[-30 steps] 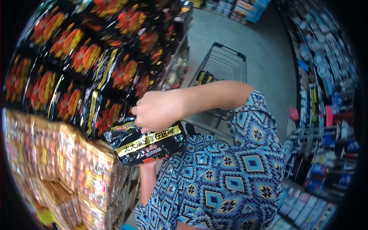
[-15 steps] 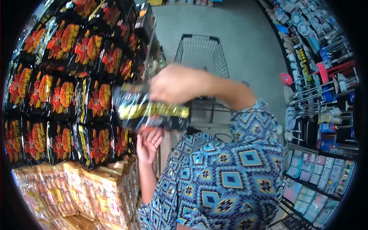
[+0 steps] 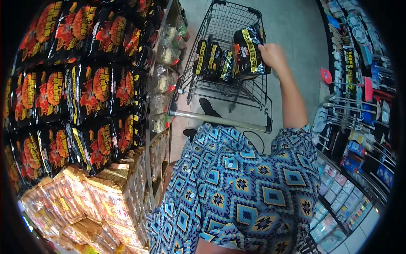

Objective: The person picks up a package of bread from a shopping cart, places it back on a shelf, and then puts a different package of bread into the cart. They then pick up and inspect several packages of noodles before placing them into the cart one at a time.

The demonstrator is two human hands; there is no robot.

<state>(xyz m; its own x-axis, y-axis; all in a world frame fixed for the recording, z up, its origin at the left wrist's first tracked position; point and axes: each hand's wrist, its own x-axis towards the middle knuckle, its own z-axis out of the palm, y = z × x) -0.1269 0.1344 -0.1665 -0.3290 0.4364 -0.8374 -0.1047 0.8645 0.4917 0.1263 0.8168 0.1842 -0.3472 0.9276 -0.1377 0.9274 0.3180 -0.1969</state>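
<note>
My right hand (image 3: 272, 56) grips the right edge of a black package with a yellow band (image 3: 248, 53), over the right side of the shopping cart (image 3: 211, 19). Its fingers are closed on the package. Left of it in the cart lie more black packages (image 3: 207, 58), and a smaller-looking one (image 3: 226, 65) sits between them. My left hand does not show; the patterned sleeve ends low in the view.
Stacked black packages with red and yellow print (image 3: 95, 91) fill the left side above clear-and-gold bags (image 3: 108, 199). The cart's handle (image 3: 220, 120) crosses in front of my body. Shelves of household goods (image 3: 359, 127) line the right.
My right hand has moved from beside the stack to over the cart, carrying the package. My left hand, open below the package before, has left the view. More of the cart now shows.
</note>
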